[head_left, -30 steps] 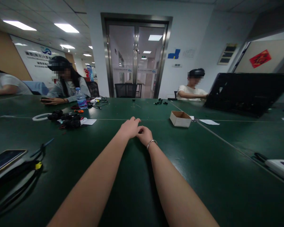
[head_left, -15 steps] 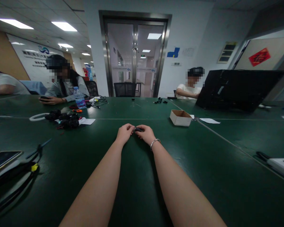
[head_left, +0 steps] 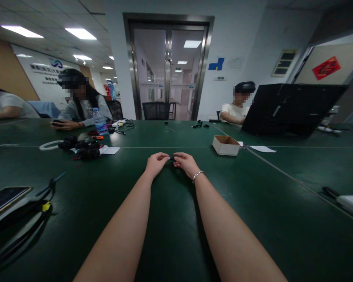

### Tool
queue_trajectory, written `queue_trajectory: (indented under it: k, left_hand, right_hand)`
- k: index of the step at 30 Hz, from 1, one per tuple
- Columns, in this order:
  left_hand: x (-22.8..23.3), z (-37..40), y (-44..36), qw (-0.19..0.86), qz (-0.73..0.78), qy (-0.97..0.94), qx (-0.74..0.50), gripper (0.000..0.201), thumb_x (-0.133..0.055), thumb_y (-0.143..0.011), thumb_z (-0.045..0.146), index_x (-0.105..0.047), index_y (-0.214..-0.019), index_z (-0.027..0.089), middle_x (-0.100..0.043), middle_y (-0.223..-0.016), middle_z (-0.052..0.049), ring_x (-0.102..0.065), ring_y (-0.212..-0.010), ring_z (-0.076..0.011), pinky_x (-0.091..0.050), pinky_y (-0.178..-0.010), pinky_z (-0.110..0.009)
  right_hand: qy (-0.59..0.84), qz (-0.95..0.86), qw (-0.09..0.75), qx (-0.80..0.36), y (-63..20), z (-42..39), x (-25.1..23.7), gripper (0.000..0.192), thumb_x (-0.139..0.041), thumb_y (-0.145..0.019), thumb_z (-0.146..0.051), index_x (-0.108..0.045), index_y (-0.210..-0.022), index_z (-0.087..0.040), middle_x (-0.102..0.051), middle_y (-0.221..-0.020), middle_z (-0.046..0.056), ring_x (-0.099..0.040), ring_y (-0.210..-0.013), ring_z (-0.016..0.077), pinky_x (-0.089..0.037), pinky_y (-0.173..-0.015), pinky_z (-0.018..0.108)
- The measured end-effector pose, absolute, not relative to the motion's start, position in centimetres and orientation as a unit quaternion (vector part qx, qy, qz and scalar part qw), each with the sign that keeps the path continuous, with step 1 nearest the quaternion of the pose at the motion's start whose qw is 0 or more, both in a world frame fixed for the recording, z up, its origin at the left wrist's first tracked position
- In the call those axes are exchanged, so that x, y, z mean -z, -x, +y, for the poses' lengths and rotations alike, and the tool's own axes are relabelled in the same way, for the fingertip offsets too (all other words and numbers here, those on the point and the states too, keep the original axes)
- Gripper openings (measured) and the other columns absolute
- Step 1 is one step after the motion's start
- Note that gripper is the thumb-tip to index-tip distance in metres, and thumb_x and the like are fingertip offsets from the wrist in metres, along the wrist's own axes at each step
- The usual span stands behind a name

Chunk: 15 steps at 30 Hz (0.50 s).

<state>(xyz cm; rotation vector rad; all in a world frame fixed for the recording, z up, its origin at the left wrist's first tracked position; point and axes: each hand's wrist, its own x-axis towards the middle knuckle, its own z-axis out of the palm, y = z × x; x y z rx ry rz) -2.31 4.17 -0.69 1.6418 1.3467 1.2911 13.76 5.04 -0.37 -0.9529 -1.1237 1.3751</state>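
Note:
Just above the green table (head_left: pixel 176 219), both hands meet around a small black object (head_left: pixel 172 158) with a bright, metal-looking bit at its left end. Most of it is hidden by fingers, so its kind is unclear. My left hand (head_left: pixel 156 164) pinches the bright left end between thumb and fingertips. From the other side, my right hand (head_left: pixel 186 163) grips the dark part with bent fingers. A silver bracelet (head_left: pixel 197 176) circles my right wrist.
An open cardboard box (head_left: pixel 226 146) stands right of my hands, near a large black monitor (head_left: pixel 291 111). Black parts (head_left: pixel 86 148) and a water bottle (head_left: pixel 100 122) lie left. A phone (head_left: pixel 7 199) and cables (head_left: pixel 26 231) are at near left. Two people sit opposite, another far left.
My right hand has shifted slightly right, away from my left hand. The bright end of the black object now shows between them. The view has turned a little.

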Motion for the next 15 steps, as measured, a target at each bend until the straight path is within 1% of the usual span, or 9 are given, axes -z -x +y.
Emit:
queue_trajectory:
  k: [3, 7, 10, 15]
  left_hand:
    - [0.99, 4.49, 2.41, 0.323, 0.504, -0.626, -0.499, 0.020, -0.062, -0.076, 0.028, -0.071, -0.090, 0.017, -0.070, -0.083, -0.006, -0.063, -0.076, -0.0165, -0.049, -0.072, -0.028]
    - [1.22, 4.70, 2.45, 0.337, 0.504, -0.622, -0.495, 0.022, -0.060, -0.078, 0.032, -0.071, -0.090, 0.016, -0.069, -0.079, -0.006, -0.062, -0.071, -0.0160, -0.049, -0.067, -0.027]
    - [1.23, 4.70, 2.44, 0.346, 0.499, -0.622, -0.494, 0.024, -0.061, -0.078, 0.035, -0.070, -0.090, 0.016, -0.069, -0.079, -0.006, -0.061, -0.070, -0.0155, -0.048, -0.066, -0.027]
    - [0.98, 4.49, 2.44, 0.350, 0.505, -0.620, -0.488, 0.025, -0.057, -0.079, 0.035, -0.069, -0.087, 0.015, -0.068, -0.076, -0.005, -0.060, -0.069, -0.0149, -0.046, -0.064, -0.025]
  right_hand:
    - [0.391, -0.466, 0.535, -0.586, -13.86, 4.90, 0.25, 0.017, -0.065, -0.078, 0.002, -0.065, -0.090, -0.011, -0.067, -0.072, 0.004, -0.062, -0.052, 0.0091, -0.055, -0.051, 0.017]
    - [0.385, -0.464, 0.538, -0.589, -13.94, 4.73, 0.18, 0.020, -0.066, -0.077, 0.002, -0.065, -0.092, -0.011, -0.068, -0.076, 0.004, -0.063, -0.054, 0.0093, -0.055, -0.053, 0.018]
    - [0.380, -0.467, 0.537, -0.591, -13.97, 4.74, 0.22, 0.021, -0.068, -0.075, 0.002, -0.066, -0.092, -0.012, -0.068, -0.078, 0.004, -0.063, -0.056, 0.0093, -0.055, -0.053, 0.018]
    - [0.380, -0.473, 0.533, -0.590, -14.02, 4.76, 0.25, 0.021, -0.065, -0.077, 0.003, -0.066, -0.092, -0.012, -0.068, -0.080, 0.005, -0.063, -0.055, 0.0089, -0.055, -0.053, 0.017]
